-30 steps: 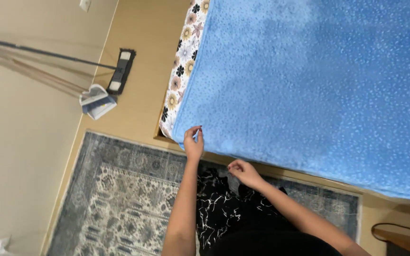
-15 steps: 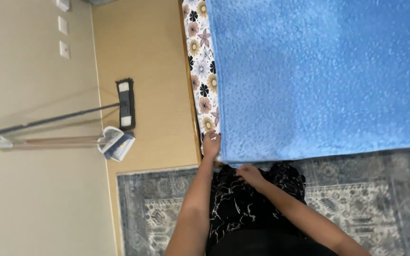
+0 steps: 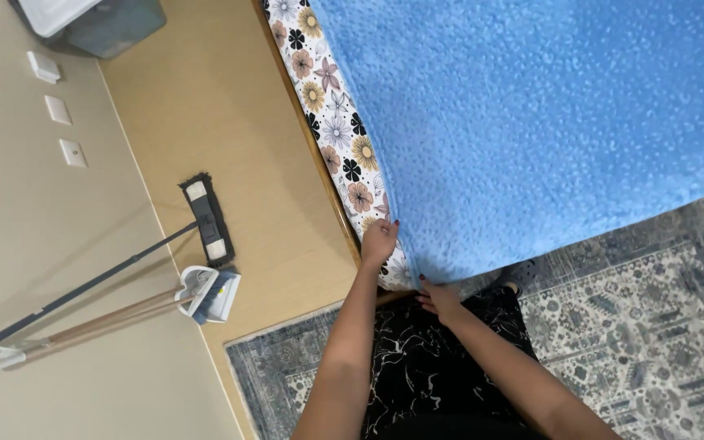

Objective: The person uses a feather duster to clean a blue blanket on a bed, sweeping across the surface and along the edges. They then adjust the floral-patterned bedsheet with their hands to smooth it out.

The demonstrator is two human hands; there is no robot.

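At nine o'clock a wall [image 3: 34, 326] is filling the left side, carrying three pale switch plates [image 3: 58, 110] in a slanting row. At eleven o'clock a grey bin [image 3: 95, 23] with a white lid is sitting on the tan floor [image 3: 230, 106]. Below it, toward eight o'clock, a flat mop [image 3: 207, 220] is lying with its dark head on the floor and its handle running down to the left edge. Just beside the mop, a dustpan [image 3: 212, 293] with a wooden handle is leaning the same way.

Moving right, a floral sheet [image 3: 332, 130] is showing as a narrow band along the bed's left side, running from twelve o'clock down to the centre. The blue blanket [image 3: 547, 122] is covering the bed, spreading from the centre out to one, two and three o'clock, its lower corner hanging near the middle of the view.

The left hand [image 3: 379, 242] is resting at the centre, its grip closing on the blanket's edge where blanket and sheet are meeting, fingertips touching the blue fabric. Just to its right and lower, toward six o'clock, the right hand [image 3: 437, 297] is pinching the blanket's bottom corner, fingers curling under the hem. Both forearms are reaching up from six o'clock over black, white-marbled clothing [image 3: 417, 375].

At four and five o'clock a grey patterned rug [image 3: 645, 326] is lying on the floor beside the bed.
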